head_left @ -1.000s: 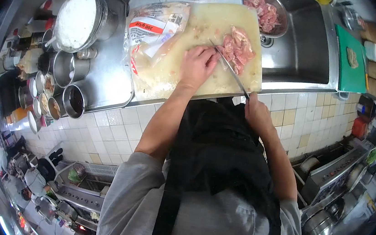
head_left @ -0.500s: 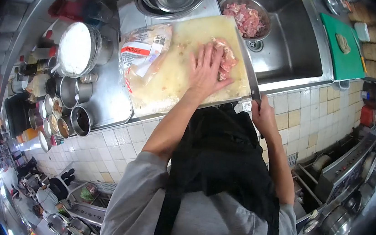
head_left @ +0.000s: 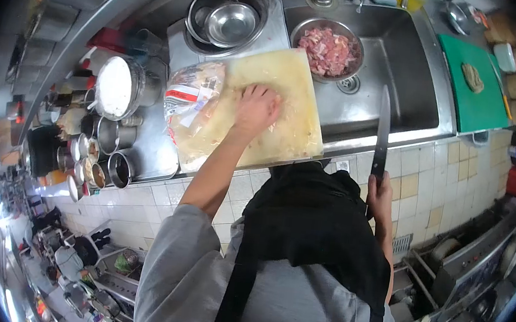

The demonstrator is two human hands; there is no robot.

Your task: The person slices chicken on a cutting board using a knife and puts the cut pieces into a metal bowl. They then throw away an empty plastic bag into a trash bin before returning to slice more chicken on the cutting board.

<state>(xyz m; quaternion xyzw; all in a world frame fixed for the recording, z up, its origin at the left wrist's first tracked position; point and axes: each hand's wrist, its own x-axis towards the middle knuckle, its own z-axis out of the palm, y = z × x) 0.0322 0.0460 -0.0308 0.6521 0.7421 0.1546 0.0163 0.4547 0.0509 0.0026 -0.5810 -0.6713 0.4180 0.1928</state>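
Observation:
My right hand (head_left: 381, 196) grips a long kitchen knife (head_left: 384, 130) by its dark handle, the blade pointing up past the sink's front edge. My left hand (head_left: 256, 107) rests on the pale cutting board (head_left: 298, 134) with fingers curled in; whatever may be under them is hidden. Small scraps lie around it. Left of that hand, a clear printed plastic bag (head_left: 192, 94) of raw meat sits on the board. Behind the board's right corner, a metal bowl (head_left: 358, 61) in the sink holds cut raw meat (head_left: 327, 50).
The steel sink (head_left: 406, 70) lies to the right, a green board (head_left: 470, 89) beyond it. Nested metal bowls (head_left: 231, 25) stand behind the cutting board. A tub of white contents (head_left: 113, 86) and several metal containers (head_left: 120, 168) crowd the left counter.
The meat piece under my left hand no longer shows on the board. That hand has moved left and curled its fingers. My right hand has swung the knife right, off the board's edge.

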